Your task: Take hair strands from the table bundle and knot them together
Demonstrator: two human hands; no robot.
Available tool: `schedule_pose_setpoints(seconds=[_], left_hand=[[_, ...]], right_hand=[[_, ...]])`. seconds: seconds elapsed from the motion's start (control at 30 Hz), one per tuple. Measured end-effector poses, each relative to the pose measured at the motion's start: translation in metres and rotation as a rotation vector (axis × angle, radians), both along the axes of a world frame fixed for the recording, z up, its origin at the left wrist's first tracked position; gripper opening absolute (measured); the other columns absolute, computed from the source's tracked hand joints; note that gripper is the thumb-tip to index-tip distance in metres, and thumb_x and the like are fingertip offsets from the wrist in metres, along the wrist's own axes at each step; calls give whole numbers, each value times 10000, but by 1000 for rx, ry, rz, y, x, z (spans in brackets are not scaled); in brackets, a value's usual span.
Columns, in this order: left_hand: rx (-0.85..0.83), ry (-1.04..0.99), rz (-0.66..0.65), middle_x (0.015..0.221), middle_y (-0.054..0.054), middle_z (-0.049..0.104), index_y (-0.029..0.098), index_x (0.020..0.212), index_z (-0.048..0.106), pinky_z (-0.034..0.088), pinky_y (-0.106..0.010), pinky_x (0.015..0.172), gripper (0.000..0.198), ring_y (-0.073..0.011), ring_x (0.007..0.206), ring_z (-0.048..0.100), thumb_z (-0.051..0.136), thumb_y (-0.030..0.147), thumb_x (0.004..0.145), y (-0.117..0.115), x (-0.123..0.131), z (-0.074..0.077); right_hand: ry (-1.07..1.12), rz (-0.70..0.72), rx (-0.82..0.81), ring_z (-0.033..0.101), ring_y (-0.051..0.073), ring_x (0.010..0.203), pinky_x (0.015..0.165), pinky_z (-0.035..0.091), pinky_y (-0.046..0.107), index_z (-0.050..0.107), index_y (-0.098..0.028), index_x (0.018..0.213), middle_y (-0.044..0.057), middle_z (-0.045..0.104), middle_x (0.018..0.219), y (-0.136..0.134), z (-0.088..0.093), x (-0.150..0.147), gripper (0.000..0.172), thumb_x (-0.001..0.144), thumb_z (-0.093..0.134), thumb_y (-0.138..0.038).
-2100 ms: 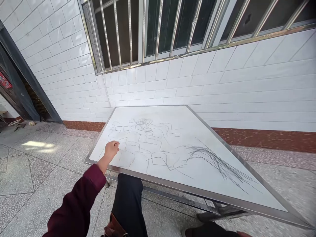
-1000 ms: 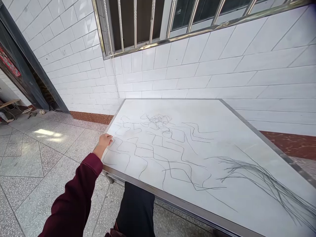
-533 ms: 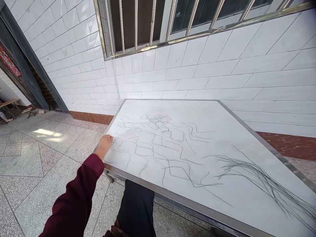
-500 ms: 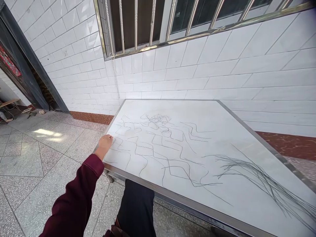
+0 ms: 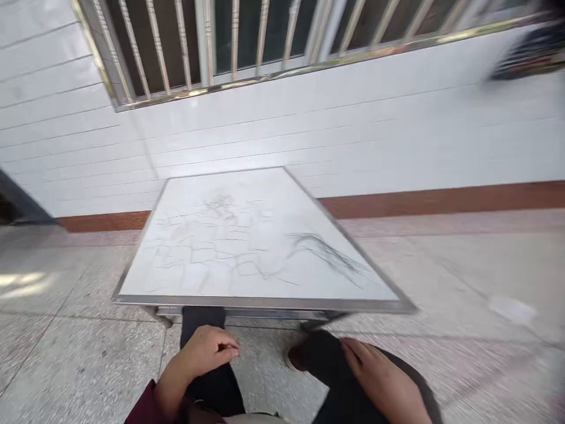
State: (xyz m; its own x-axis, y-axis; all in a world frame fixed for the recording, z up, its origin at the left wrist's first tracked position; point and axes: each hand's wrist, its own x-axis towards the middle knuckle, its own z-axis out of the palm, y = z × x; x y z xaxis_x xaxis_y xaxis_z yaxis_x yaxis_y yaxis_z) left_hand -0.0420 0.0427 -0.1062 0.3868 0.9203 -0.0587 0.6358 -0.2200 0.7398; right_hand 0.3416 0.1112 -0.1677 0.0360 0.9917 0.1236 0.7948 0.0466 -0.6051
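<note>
My left hand (image 5: 210, 351) hovers over my left thigh, in front of the table's near edge. Its fingers are loosely bent, with a small gap to the thumb and nothing visible between them. On my right knee rests my right hand (image 5: 383, 377), fingers stretched out and holding nothing. Beyond both hands is a white-topped table (image 5: 265, 185) with a grey metal rim. Thin dark bent wires (image 5: 216, 240) lie spread over its left and middle part. A tangled clump of wire (image 5: 219, 201) sits near the back, and a loose bundle of longer wires (image 5: 329, 253) lies at the right.
A white tiled wall (image 5: 247, 138) with a barred window (image 5: 233, 41) stands behind the table. Speckled stone floor (image 5: 106, 347) surrounds it. A blurred pale object (image 5: 512, 309) lies on the floor at right. Something dark and blurred (image 5: 529, 53) shows at the upper right.
My left hand has left the table's left edge and drawn back over my thigh. My right hand has come into view on my knee. The view has swung right.
</note>
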Motion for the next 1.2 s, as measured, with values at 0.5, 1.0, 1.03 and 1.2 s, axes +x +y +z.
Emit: schedule_pose_setpoints(seconds=[0.5,1.0,1.03,1.2], left_hand=[[486,199,61,955,-16,743,374,1160,675,576,-372,851,344,-215,864,694,477,218,926,12,-8,-74],[758,264,2,875,-71,726,167,1075,663,564,-254,734,241,-162,773,687,467,134,940,14,-17,-81],[756,276,-2,883,-72,726,167,1079,662,563,-256,741,243,-162,779,688,464,133,942,15,-17,-81],[754,311,-18,891,-66,726,175,1099,653,560,-270,747,248,-164,782,686,457,138,950,20,-13,-82]], right_hand=[[-72,10,316,597,240,990,872,466,346,641,-217,1061,79,692,1012,63,34,-11,326,983,350,-341],[-384,-74,213,510,288,952,801,351,382,653,-183,931,124,632,986,178,52,-28,112,912,546,-213],[-390,-70,205,513,289,952,801,350,382,653,-180,923,124,632,980,178,52,-28,115,916,543,-213],[-407,-53,188,535,279,930,789,356,373,655,-171,881,127,640,940,176,53,-27,149,929,513,-177]])
